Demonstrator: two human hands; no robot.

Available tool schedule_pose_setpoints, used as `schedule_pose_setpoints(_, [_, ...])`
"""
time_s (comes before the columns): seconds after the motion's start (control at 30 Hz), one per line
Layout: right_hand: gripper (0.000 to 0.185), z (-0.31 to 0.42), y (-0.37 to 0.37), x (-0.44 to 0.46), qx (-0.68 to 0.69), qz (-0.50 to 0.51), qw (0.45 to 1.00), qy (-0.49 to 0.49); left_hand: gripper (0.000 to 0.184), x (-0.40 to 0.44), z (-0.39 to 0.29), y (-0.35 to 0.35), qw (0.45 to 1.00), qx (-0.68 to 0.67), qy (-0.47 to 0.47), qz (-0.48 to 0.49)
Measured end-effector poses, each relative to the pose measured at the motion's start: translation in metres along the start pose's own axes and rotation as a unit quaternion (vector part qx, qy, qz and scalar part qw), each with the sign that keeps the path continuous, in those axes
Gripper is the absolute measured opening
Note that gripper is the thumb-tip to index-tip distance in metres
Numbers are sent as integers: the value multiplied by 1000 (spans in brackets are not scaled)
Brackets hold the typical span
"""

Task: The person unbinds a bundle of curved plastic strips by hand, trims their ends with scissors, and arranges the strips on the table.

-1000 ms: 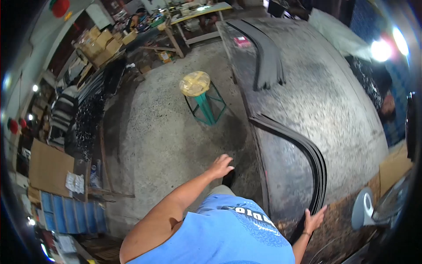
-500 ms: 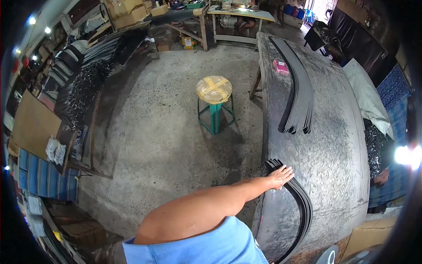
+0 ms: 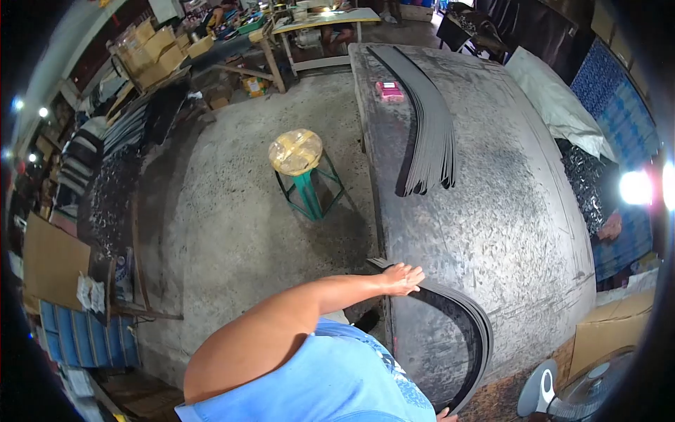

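Note:
A curved bundle of dark strips lies near the edge of the grey worktable. My left hand is closed over the bundle's upper end, whose tips stick out to the left of it. At the bottom edge of the view, my right hand is at the bundle's lower end; only a small part of it shows, and its fingers are mostly cut off. Farther up the table lies a second fan of grey strips, with a pink packet beside it.
A green stool with a taped round top stands on the floor left of the table. A fan and a cardboard box are at the lower right. Cartons and a workbench stand at the back.
My left hand has come from over the floor onto the bundle's upper end. My right hand has dropped to the bottom edge of the view. The bundle's curve has changed.

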State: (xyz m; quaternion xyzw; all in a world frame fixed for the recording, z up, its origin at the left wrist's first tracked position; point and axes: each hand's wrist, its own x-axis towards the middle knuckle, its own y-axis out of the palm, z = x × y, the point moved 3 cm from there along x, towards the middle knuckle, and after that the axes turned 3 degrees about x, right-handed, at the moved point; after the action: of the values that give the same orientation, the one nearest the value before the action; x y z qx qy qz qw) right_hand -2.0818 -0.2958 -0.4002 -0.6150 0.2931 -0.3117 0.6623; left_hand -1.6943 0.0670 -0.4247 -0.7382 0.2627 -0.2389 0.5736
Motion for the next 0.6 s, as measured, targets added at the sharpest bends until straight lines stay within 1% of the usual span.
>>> schedule_pose_setpoints(0.07, [53, 17, -8, 1, -10, -169, 982, -79, 39, -21, 7, -17, 996, -76, 12, -38])
schedule_pose_setpoints(0.1, [58, 40, -29, 1, -8, -105, 994, -9, 39, -30, 10, -29, 996, -77, 14, -34])
schedule_pose_setpoints(0.13, [58, 43, -26, 6, -8, -104, 994, -7, 38, -37, 16, -46, 994, -94, -12, -47])
schedule_pose_setpoints(0.17, [62, 45, -21, 17, 66, -95, 993, -7, 37, -44, 24, -62, 991, -111, -38, -60])
schedule_pose_setpoints(0.2, [67, 50, -19, 26, 139, -84, 987, -7, 37, -51, 32, -77, 991, -111, -38, -58])
schedule_pose_setpoints(0.23, [67, 58, -18, 35, 139, -83, 987, -7, 37, -56, 43, -93, 988, -119, -65, -76])
schedule_pose_setpoints(0.27, [73, 77, -22, 47, 167, -68, 983, -19, 38, -62, 56, -108, 983, -128, -93, -93])
schedule_pose_setpoints(0.3, [79, 95, -23, 58, 195, -53, 979, -31, 36, -67, 70, -121, 979, -140, -119, -89])
schedule_pose_setpoints(0.33, [79, 108, -16, 74, 194, -53, 979, -31, 35, -71, 86, -134, 974, -151, -144, -85])
schedule_pose_setpoints(0.37, [67, 126, -3, 91, 170, -81, 980, -60, 34, -77, 102, -147, 970, -148, -148, -125])
schedule_pose_setpoints(0.4, [58, 147, 2, 99, 146, -109, 979, -87, 35, -80, 119, -163, 966, -154, -160, -130])
schedule_pose_setpoints(0.47, [52, 223, -35, 105, 205, -57, 968, -131, 39, -88, 160, -184, 963, -144, -168, -157])
schedule_pose_setpoints(0.5, [50, 253, -40, 108, 223, -73, 959, -160, 40, -91, 180, -201, 963, -134, -176, -156])
schedule_pose_setpoints(0.53, [48, 284, -45, 106, 241, -89, 949, -184, 40, -95, 204, -207, 960, -120, -166, -192])
schedule_pose_setpoints(0.6, [49, 362, -79, 86, 312, 3, 939, -144, 40, -105, 250, -229, 957, -94, -162, -222])
